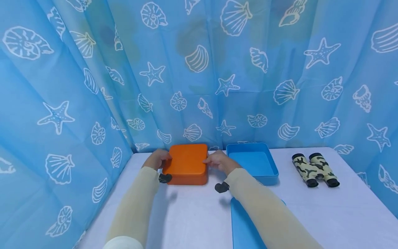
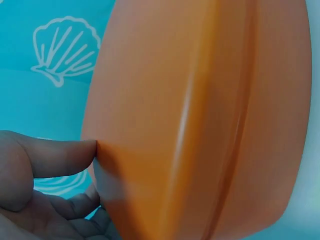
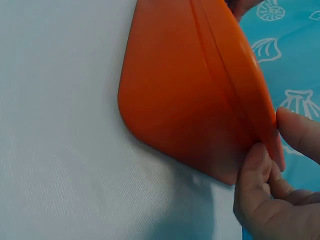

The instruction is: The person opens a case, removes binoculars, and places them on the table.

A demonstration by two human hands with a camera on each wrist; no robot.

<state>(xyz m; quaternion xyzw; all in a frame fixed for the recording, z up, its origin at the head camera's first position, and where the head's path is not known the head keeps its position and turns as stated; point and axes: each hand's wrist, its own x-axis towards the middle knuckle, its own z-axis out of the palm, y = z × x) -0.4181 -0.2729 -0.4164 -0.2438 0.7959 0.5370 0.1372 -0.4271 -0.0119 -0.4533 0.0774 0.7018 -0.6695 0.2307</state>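
An orange box [image 1: 186, 180] with its orange lid [image 1: 186, 159] on top stands on the table near the back curtain. My left hand [image 1: 158, 159] holds the lid's left side. In the left wrist view, that thumb [image 2: 67, 157] presses the lid's edge while the fingers are partly hidden behind the box. At the opposite side, my right hand [image 1: 221, 161] pinches the lid's edge. The right wrist view shows the right thumb [image 3: 302, 132] on top and fingertips [image 3: 256, 162] under the rim. A seam runs between lid and box.
Right of the orange box is an open blue box [image 1: 268, 180]. A flat blue piece [image 1: 244, 226], perhaps its lid, lies nearer, partly under my right forearm. Camouflage-patterned binoculars [image 1: 315, 169] lie farther right on the white table [image 1: 192, 221]. A blue shell-print curtain [image 1: 174, 114] encloses the back and sides.
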